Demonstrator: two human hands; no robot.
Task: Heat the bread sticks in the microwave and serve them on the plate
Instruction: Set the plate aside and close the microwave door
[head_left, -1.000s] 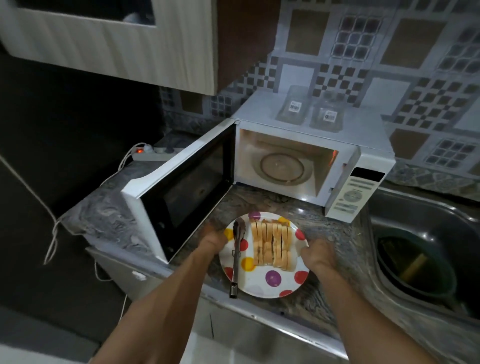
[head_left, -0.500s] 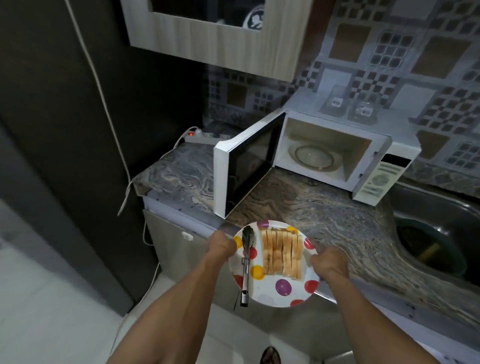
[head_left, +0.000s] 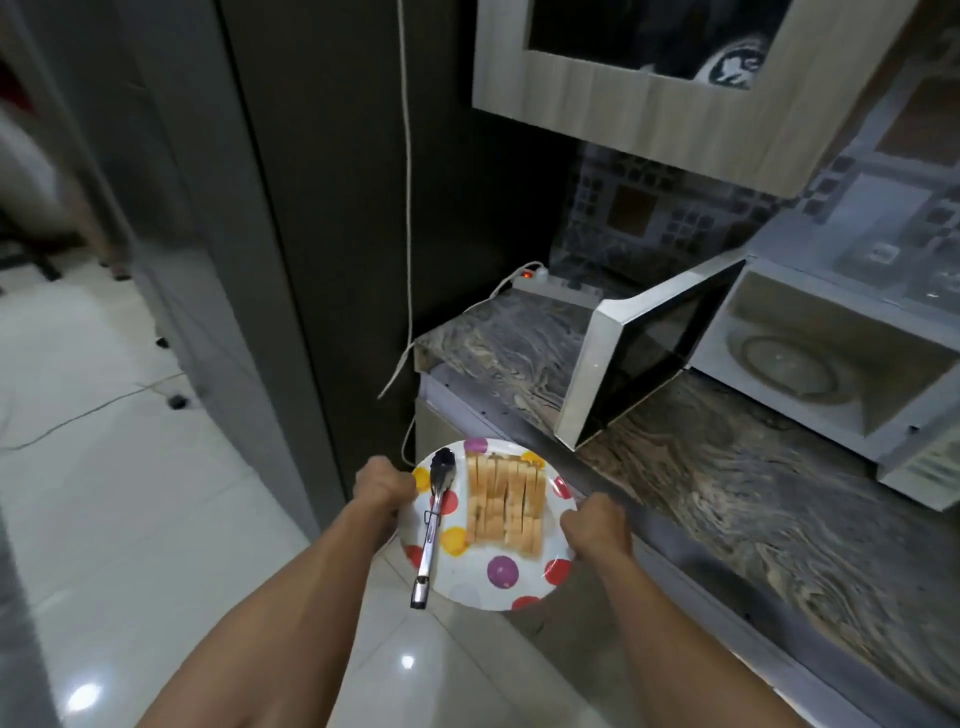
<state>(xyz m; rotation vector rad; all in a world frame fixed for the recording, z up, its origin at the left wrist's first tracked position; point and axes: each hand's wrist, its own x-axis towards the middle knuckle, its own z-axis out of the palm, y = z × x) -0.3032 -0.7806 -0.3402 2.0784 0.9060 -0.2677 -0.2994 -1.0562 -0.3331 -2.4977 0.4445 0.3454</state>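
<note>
Beside a marbled stone counter stood an open white microwave; left hand and right hand gripped a round polka-dotted plate bearing toasted bread sticks and metal tongs.

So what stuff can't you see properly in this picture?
Head view only:
- Microwave: its right side and control panel are cut off by the picture's edge.
- Left hand and right hand: fingertips hidden under the plate rim.
- Bread sticks: too blurred to count.
- Tongs: handle end blurred.
- Upper cabinet: contents dark, cut off.
</note>
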